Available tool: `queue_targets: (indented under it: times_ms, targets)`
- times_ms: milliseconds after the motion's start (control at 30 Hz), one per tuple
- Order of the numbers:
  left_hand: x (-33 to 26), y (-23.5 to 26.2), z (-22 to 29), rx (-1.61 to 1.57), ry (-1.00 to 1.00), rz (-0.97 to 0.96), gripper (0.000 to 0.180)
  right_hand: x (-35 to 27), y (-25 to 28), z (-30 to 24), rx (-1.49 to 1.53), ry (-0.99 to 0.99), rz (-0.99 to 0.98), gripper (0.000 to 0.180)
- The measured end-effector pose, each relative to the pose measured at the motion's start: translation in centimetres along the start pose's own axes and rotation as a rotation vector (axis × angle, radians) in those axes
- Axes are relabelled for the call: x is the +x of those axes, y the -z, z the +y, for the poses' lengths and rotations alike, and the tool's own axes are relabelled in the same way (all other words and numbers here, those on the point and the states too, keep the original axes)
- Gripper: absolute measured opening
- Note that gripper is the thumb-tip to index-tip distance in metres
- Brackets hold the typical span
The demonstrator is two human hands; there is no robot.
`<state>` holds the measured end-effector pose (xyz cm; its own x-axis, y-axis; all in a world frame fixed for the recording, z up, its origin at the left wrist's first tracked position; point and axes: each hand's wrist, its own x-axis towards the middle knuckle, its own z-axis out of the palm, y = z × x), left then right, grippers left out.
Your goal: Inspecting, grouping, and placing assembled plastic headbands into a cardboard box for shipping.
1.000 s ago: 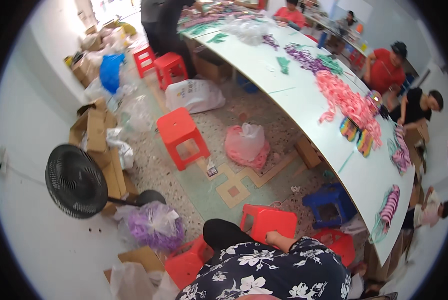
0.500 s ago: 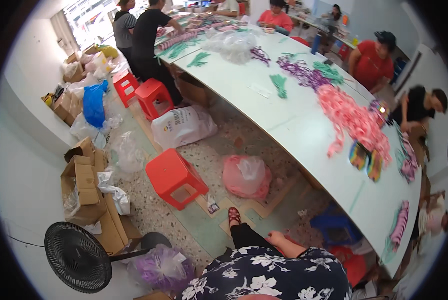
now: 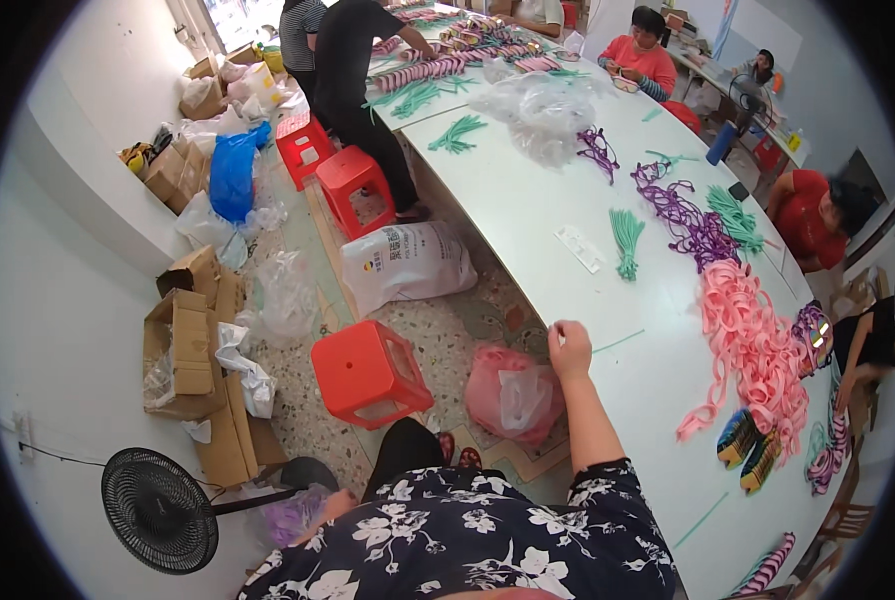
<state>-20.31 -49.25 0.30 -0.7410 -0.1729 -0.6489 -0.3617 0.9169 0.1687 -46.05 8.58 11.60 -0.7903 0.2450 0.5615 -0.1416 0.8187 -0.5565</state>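
Observation:
My right hand (image 3: pixel 570 349) is at the near edge of the long white table (image 3: pixel 568 290), its fingers loosely curled, with nothing visible in them. A thin green strip (image 3: pixel 619 341) lies on the tabletop just to its right. Low beside my body, my left hand (image 3: pixel 339 504) shows only in part; its fingers cannot be made out. It is nearest to a bag of purple material (image 3: pixel 290 517). In front of me stands a red plastic stool (image 3: pixel 360 372). A pink plastic bag (image 3: pixel 493 395) sits on the floor below the right hand.
On the table lie pink looped bands (image 3: pixel 753 340), purple cords (image 3: pixel 683 215), green bundles (image 3: pixel 627 243) and clear plastic bags (image 3: pixel 543 110). A black fan (image 3: pixel 160 510), cardboard boxes (image 3: pixel 178 350) and a white sack (image 3: pixel 408 265) stand at left. Several people work around the table.
The view has turned and come closer to the table. My right hand has risen from beside my leg to the table edge. My left hand has come into view.

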Motion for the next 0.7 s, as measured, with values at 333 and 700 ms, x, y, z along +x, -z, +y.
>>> queue_targets:
  times_ms: [333, 700]
  targets:
    - [14.5, 9.8, 9.7, 0.087, -0.201, -0.119, 0.030, 3.0, -5.2, 3.5, -0.335, -0.281, -0.053, 0.027]
    - [38.5, 22.2, 22.7, 0.240, -0.423, -0.230, 0.033, 3.3, -4.6, 3.6, -0.495, -0.253, -0.139, 0.018]
